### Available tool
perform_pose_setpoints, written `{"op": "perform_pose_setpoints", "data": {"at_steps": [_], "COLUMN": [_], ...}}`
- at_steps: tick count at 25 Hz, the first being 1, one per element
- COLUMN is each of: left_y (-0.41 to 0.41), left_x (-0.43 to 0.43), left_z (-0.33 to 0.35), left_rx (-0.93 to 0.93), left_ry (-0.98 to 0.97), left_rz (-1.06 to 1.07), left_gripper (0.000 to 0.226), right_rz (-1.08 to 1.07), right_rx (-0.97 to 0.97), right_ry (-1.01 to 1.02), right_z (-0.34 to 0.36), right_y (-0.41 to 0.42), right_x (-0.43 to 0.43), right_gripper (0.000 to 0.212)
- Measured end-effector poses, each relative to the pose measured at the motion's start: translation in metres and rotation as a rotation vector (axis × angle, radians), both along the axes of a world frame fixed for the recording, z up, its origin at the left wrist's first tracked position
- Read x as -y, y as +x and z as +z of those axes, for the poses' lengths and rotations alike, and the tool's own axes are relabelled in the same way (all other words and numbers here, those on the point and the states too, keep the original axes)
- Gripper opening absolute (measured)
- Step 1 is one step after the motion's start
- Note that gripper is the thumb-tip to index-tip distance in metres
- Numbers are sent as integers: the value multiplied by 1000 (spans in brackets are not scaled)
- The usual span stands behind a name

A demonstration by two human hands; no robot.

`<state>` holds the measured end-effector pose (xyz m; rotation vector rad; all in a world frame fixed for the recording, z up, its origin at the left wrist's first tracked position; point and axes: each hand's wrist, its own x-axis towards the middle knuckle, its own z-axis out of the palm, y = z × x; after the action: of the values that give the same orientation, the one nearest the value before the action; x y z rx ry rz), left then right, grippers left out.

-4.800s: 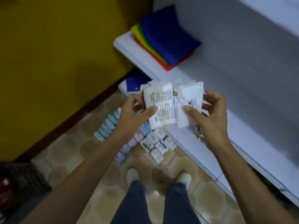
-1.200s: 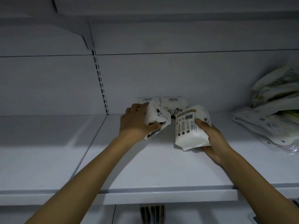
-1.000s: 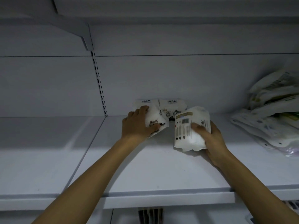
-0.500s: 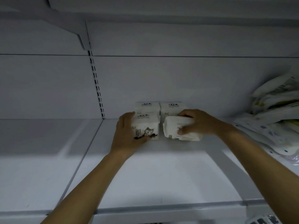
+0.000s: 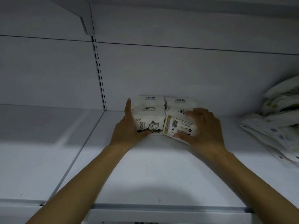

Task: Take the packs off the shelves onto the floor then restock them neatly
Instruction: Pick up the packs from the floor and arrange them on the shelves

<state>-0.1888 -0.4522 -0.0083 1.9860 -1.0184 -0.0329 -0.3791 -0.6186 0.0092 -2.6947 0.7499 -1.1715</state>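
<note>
Both hands are up on the white metal shelf (image 5: 145, 175), at a block of four packs near the back panel. Your left hand (image 5: 127, 131) lies flat against the left side of the white tissue pack with a cat print (image 5: 150, 120): fingers straight and pointing to the far side, thumb along the pack's near bottom edge. It presses rather than clasps. Your right hand (image 5: 205, 131) holds the white tissue pack with a barcode label (image 5: 178, 125): fingers curled over its top and right end, thumb on its near lower edge. This pack sits slightly tilted, its right end nearer than its left. The two near packs touch side by side between your hands. Directly behind them stand two more white tissue packs (image 5: 150, 99), also side by side, against the panel. Left of the block runs a slotted white upright (image 5: 99, 75). At far right, well apart from the block, lies a loose heap of white printed soft packs (image 5: 278, 123).
</note>
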Motion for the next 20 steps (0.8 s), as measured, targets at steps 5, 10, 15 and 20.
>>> {"op": "perform_pose_setpoints", "data": {"at_steps": [5, 10, 15, 20], "left_y": [7, 2, -6, -18], "left_x": [2, 4, 3, -22], "left_z": [-8, -5, 0, 27], "left_rx": [-147, -110, -124, -19], "left_ry": [30, 39, 70, 293], "left_rz": [-100, -32, 11, 7], "left_gripper": [111, 107, 114, 118], "right_rz": [154, 189, 154, 28], "right_rx": [-158, -59, -70, -123], "right_ry": [-38, -94, -121, -182], "right_z": [-11, -34, -30, -15], "right_y": [5, 6, 6, -2], "right_x": [39, 34, 32, 11], "right_gripper": [65, 63, 63, 67]}}
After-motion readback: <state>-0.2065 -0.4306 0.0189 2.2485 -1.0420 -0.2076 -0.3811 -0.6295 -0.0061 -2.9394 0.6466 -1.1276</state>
